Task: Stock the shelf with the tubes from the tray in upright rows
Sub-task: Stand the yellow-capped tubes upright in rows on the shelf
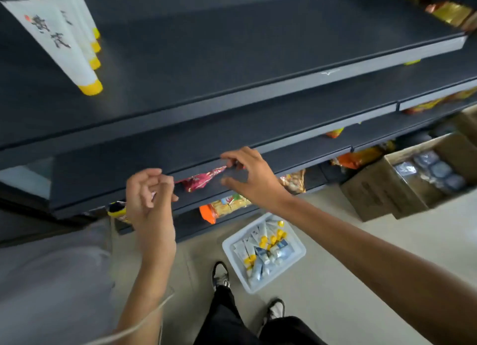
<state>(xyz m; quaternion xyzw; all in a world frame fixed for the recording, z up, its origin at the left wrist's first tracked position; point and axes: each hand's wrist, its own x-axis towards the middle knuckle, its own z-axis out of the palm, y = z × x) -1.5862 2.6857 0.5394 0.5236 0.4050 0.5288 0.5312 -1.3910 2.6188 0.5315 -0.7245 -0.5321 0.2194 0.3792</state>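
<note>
1. Left hand [148,195] hangs loosely curled, holding nothing.
2. Right hand [247,177], fingers spread apart, grips nothing.
3. Four tubes [77,60] stand cap-down at the shelf's [232,48] left; the rest lie in the floor tray [286,267].

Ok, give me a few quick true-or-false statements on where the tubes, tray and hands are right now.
1. The tray sits on the floor. True.
2. The tray is empty. False: loose tubes lie in it.
3. The shelf has upright tubes at its left. True.
4. The right hand holds a tube. False: neither the right hand nor the left hand holds one.
5. The box is left of the tray. False: the box is to its right.
</note>
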